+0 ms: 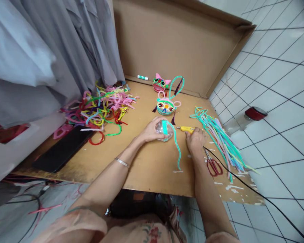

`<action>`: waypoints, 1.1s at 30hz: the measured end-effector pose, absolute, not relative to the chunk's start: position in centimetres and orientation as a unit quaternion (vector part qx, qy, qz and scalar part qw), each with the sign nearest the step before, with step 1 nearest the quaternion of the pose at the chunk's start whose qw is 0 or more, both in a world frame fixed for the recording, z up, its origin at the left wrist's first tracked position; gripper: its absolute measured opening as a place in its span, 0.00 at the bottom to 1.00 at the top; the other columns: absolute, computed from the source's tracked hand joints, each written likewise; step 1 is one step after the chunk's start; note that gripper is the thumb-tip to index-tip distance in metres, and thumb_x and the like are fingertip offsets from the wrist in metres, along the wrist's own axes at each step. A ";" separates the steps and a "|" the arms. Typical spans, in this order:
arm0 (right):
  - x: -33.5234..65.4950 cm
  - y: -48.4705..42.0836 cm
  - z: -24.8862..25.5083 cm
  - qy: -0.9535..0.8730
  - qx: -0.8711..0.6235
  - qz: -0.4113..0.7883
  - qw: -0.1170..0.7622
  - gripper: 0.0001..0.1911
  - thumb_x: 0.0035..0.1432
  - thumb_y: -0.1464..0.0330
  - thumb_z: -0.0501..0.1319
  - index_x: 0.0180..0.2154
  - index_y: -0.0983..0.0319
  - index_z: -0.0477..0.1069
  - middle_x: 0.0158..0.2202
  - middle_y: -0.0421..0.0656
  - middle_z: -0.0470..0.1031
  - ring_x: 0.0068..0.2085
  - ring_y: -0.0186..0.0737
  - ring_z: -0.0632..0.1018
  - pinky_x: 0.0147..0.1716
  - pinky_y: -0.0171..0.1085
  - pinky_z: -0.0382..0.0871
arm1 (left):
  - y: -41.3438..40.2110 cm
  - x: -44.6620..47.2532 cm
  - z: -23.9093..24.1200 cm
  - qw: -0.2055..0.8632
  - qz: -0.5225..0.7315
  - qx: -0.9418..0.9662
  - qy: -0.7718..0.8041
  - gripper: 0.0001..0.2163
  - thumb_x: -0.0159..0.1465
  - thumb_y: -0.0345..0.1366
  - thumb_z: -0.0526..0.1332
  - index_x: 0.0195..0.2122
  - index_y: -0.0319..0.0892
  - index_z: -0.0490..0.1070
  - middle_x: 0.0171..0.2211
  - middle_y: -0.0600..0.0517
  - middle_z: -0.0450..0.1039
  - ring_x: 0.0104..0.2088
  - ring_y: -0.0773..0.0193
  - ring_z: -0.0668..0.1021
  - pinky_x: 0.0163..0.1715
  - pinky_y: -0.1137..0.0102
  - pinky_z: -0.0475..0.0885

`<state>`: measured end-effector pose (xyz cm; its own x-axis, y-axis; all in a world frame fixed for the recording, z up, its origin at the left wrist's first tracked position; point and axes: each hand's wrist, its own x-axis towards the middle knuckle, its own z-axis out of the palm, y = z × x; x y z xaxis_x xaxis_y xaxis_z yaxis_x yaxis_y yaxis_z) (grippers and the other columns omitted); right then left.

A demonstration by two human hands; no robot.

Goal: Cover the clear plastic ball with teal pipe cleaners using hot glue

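Near the table's middle, my left hand (153,130) is closed around a clear plastic ball (169,132). A turquoise pipe cleaner (177,145) is wrapped over the ball, and its loose tail trails down onto the tabletop. To the right, my right hand (197,139) grips a yellow hot glue gun (185,129), whose metal nozzle points left toward the ball, apart from it. Just beyond the ball sits a finished ornament (165,107) with big eyes, pink round ears, a turquoise loop and dark tassels. Behind that stands a second decorated ornament (160,82) with pink pointed ears.
Mixed pipe cleaners (108,104) pile up at left beside a black flat object (63,148). On the right lie a bundle of turquoise and pastel pipe cleaners (220,135), red-handled scissors (214,167) and a black cord (233,178). A glue stick (142,77) rests by the cardboard (172,44).
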<state>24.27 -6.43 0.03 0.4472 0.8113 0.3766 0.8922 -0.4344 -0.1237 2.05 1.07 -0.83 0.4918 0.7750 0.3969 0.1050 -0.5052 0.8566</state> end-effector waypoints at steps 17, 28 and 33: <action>20.2 -7.7 1.2 -0.732 -0.435 -0.242 0.466 0.06 0.63 0.69 0.60 0.39 0.56 0.75 0.32 0.43 0.78 0.34 0.39 0.76 0.38 0.40 0.66 | 0.7 2.4 -0.6 0.340 0.411 0.809 0.248 0.31 0.43 0.35 0.70 0.51 0.42 0.69 0.52 0.45 0.69 0.55 0.49 0.73 0.59 0.52 0.68; 19.4 -7.7 1.2 -0.719 -0.477 -0.083 0.499 0.08 0.64 0.67 0.58 0.37 0.58 0.77 0.34 0.44 0.78 0.36 0.39 0.79 0.39 0.40 0.74 | 0.6 2.4 -0.6 0.352 0.410 0.805 0.245 0.32 0.43 0.36 0.70 0.52 0.42 0.69 0.53 0.45 0.69 0.55 0.49 0.73 0.59 0.53 0.67; 19.0 -7.8 0.9 -0.704 -0.466 -0.027 0.536 0.08 0.64 0.67 0.58 0.39 0.57 0.77 0.37 0.44 0.79 0.40 0.41 0.80 0.42 0.42 0.77 | 0.7 2.2 -0.6 0.359 0.409 0.802 0.245 0.32 0.44 0.36 0.70 0.53 0.42 0.68 0.54 0.45 0.68 0.56 0.50 0.73 0.59 0.54 0.67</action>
<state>19.00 -7.78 0.87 0.0078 0.6269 0.7791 0.6846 0.5646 -0.4611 2.24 0.67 -0.62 0.5444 0.6873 0.4809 0.0994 -0.6221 0.7766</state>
